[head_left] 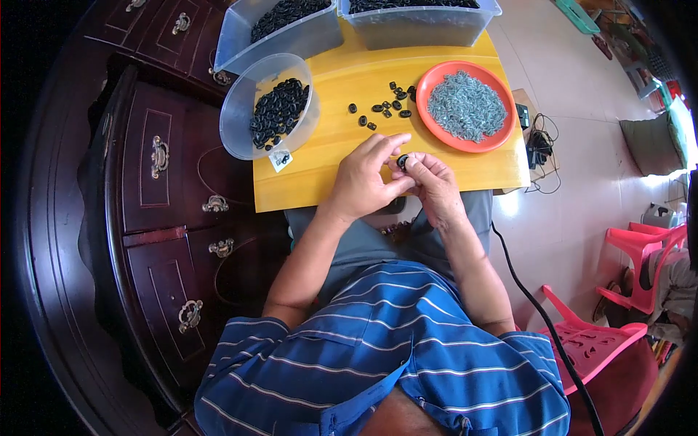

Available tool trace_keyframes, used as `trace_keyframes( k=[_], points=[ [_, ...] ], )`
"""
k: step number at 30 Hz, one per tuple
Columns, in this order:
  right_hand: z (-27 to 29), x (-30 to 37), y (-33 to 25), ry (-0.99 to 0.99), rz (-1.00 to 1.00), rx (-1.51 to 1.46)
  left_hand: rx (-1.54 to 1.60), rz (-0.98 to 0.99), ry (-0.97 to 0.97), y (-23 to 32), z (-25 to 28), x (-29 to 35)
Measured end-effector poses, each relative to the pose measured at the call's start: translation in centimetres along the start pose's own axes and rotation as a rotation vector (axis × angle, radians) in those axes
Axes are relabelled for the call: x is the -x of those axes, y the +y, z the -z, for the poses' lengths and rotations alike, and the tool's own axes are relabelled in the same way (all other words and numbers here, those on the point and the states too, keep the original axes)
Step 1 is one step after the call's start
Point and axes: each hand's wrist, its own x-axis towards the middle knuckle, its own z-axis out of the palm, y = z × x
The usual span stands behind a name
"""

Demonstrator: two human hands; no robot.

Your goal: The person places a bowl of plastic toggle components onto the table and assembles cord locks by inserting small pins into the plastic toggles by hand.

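Over the table's near edge, my right hand [436, 189] pinches a small black oval piece [403, 162] between thumb and fingers. My left hand [365, 176] is cupped right beside it, fingers stretched and thumb apart, with its thumb close to the right fingers. Nothing shows in the left hand. Beyond my hands, several loose black oval pieces [377, 108] and small blocky ones lie scattered on the yellow table [334, 174]. An orange-red plate [429, 129] at the right holds a heap of small silvery slender pieces [467, 107].
A clear round tub [236, 109] with black oval pieces stands at the left, near a small printed tag [280, 159]. Two clear bins [320, 40] [422, 38] of black pieces stand at the back. Dark drawers [156, 160] flank the left; a pink chair [582, 338] and black cable [534, 298] lie right.
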Motion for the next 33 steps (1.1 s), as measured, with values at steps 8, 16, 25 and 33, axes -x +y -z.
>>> trace_keyframes(
  k=[8, 16, 25, 33],
  points=[
    [-0.3, -0.3, 0.5, 0.027, 0.000, -0.165, -0.370, -0.192, 0.144, -1.0, -1.1, 0.3],
    [0.4, -0.6, 0.4, 0.001, -0.041, -0.198, -0.313, -0.202, 0.124, -1.3, -0.9, 0.0],
    [0.5, -0.9, 0.7, 0.036, 0.026, -0.155, -0.226, -0.198, 0.109, -2.0, -0.9, -0.6],
    [0.4, -0.9, 0.9, 0.092, 0.105, -0.135, -0.107, -0.177, 0.090, -1.9, -1.3, -1.2]
  ],
)
